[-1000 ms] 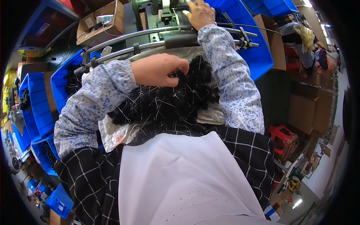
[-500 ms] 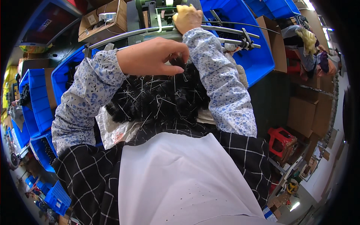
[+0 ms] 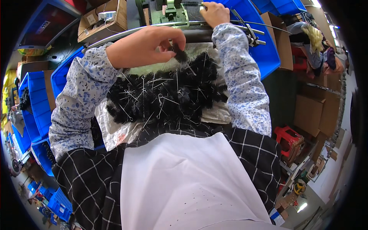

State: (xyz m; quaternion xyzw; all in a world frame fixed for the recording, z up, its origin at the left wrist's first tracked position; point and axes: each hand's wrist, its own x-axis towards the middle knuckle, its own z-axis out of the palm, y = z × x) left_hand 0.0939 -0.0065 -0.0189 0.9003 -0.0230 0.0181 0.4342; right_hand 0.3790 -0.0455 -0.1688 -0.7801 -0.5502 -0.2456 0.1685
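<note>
A pile of black bristle brushes with twisted-wire stems and looped ends (image 3: pixel 168 94) lies in front of me on pale sacking (image 3: pixel 115 128). Over its far side, my left hand (image 3: pixel 147 46) is closed round one small black brush (image 3: pixel 180 56), whose bristles stick out past the thumb. Farther off and to the right, my right hand (image 3: pixel 216 15) reaches the green machine (image 3: pixel 168 15). Its fingers pinch the dark end of a slim bristle brush (image 3: pixel 190 3) that lies sideways at the machine. Part of that grip is hidden by the hand itself.
A curved metal rail (image 3: pixel 134 32) crosses between the pile and the machine. Blue bins stand at the left (image 3: pixel 36 103) and right (image 3: pixel 264 57). An open cardboard box (image 3: pixel 103 21) sits at the back left, and a red stool (image 3: pixel 287 140) at the right.
My right hand has moved right across the machine, and a slim brush now shows beside it. My left hand has shifted slightly left and farther away, still holding its brush.
</note>
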